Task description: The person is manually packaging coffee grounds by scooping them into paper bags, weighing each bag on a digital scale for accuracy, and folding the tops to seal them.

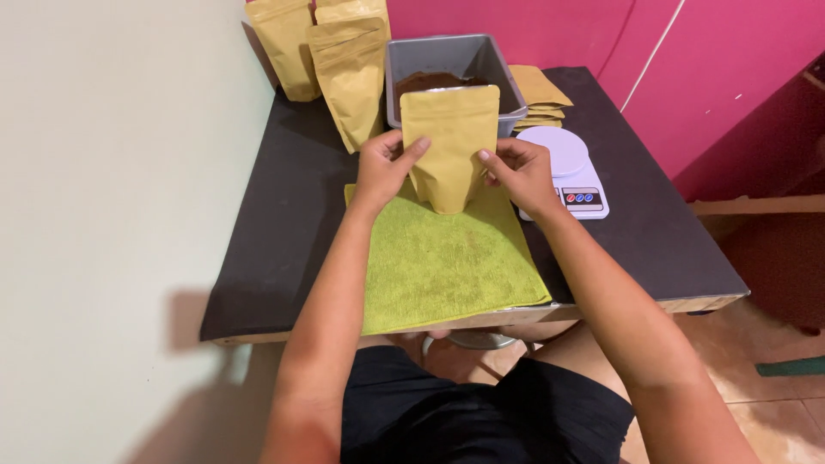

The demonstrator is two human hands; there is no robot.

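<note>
Nearest, a green towel spread on the black table. Above it, left hand and right hand, fingers closed on the sides of an upright tan pouch standing on the towel. At three o'clock, a white scale. Farther, at twelve, a grey tub of brown powder; at eleven, standing pouches; at one, flat pouches.

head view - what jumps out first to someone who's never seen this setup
The tan stand-up pouch at the centre draws the eye first: it stands upright on a green towel, gripped at its sides by the left hand and the right hand. Behind it sits a grey tub of dark brown powder, with more tan pouches standing to its left. A white kitchen scale lies just right of the hands on the black table, against a bright pink wall.
</note>
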